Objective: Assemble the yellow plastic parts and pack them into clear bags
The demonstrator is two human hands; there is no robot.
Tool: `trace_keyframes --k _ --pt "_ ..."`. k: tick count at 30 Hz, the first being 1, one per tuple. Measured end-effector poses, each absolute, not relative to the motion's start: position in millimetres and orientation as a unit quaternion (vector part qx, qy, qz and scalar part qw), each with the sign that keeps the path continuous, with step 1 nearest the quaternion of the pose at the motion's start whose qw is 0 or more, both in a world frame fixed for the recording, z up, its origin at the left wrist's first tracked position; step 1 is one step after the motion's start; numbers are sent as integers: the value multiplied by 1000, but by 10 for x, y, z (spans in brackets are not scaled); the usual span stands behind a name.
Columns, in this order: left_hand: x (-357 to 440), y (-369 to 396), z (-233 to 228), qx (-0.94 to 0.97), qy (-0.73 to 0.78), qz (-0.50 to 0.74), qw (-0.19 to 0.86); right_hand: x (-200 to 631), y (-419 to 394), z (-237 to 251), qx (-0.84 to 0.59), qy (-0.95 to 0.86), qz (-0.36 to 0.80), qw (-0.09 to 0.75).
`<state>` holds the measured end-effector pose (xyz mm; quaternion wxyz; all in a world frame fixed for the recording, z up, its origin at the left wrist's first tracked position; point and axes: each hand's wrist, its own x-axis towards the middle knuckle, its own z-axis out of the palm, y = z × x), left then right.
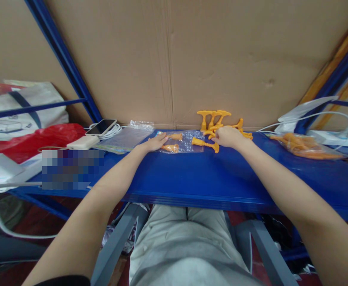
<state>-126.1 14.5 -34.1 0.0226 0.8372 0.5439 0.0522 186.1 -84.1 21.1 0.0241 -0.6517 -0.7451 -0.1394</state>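
Observation:
My left hand (pixel 157 143) lies with outstretched fingers on a clear plastic bag (pixel 189 139). Orange-yellow toy hammers (pixel 170 148) show in or under the bag beside these fingers. One yellow toy hammer (pixel 205 143) rests at the bag's right end, its head pointing right. Farther right, my right hand (pixel 229 137) reaches into a loose pile of yellow toy hammers (pixel 214 118). Its fingers are curled in and closed at a yellow toy hammer, with the grip partly hidden by the hand itself. Several hammers in the pile lean against the cardboard behind.
A filled bag of yellow pieces (pixel 306 146) lies right on the blue shelf (pixel 191 174). Flat plastic bags (pixel 126 137), a phone (pixel 102 127), a white power bank (pixel 83 143), and a red bag (pixel 49 139) sit left. Cardboard (pixel 174 59) stands behind; blue posts (pixel 63 59) flank it.

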Motion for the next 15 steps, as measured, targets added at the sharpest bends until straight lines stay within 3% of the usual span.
trace_keyframes --k 5,15 --pt "-1268 180 -353 835 545 63 53 1853 -786 151 -631 -772 -49 -54" --pt "-1279 179 -353 835 544 66 54 1685 -880 73 -651 -758 -34 -28"
